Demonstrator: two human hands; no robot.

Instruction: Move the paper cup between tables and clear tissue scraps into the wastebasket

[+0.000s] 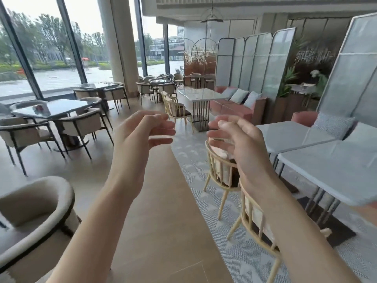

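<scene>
My left hand (140, 133) and my right hand (234, 137) are raised in front of me over the aisle, palms facing each other, fingers loosely curved and holding nothing. No paper cup, tissue scraps or wastebasket show in the head view. A small red object (38, 107) stands on the glass table (61, 108) at the left; I cannot tell what it is.
White tables (334, 160) stand at the right with wooden chairs (222, 170) beside them on a patterned carpet. An upholstered armchair (34, 217) is at the lower left. A wood-floor aisle (163, 201) runs ahead toward a marble table (200, 94) and pink sofa (238, 107).
</scene>
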